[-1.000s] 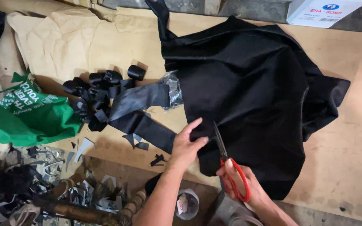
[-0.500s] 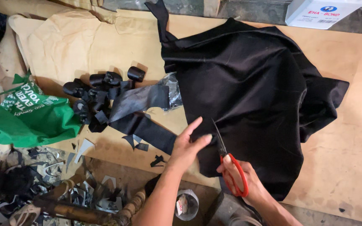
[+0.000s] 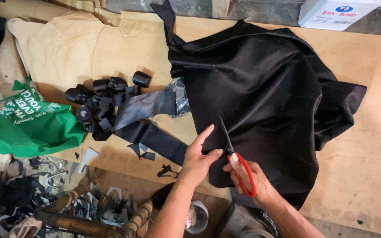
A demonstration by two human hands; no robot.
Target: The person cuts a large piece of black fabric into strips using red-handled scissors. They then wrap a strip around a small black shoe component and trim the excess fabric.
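Lower centre of the frame: right hand [image 3: 252, 176] grips red-handled scissors [image 3: 237, 165], fingers through the loops, blades pointing up and slightly left onto the black cloth [image 3: 261, 101]. Left hand [image 3: 197, 156] lies just left of the blades, palm down, pressing the cloth edge flat, index finger stretched up-right, thumb near the scissors pivot; it holds nothing closed, just flat on the fabric. Cloth is a big crumpled sheet filling centre to upper right, lying on a brown board [image 3: 367, 145]. Left of the hands a black strip [image 3: 155, 139] runs diagonally from the cloth, small black scraps [image 3: 144, 152] beside it. Further left, centre-left, a pile of black rolls [image 3: 104, 99]. Green bag [image 3: 27, 125] at the left edge. Tan paper [image 3: 71, 48] upper left. White box [image 3: 338, 13] upper right corner. Lower left: clutter of offcuts [image 3: 45, 198], mixed, hard to tell apart.
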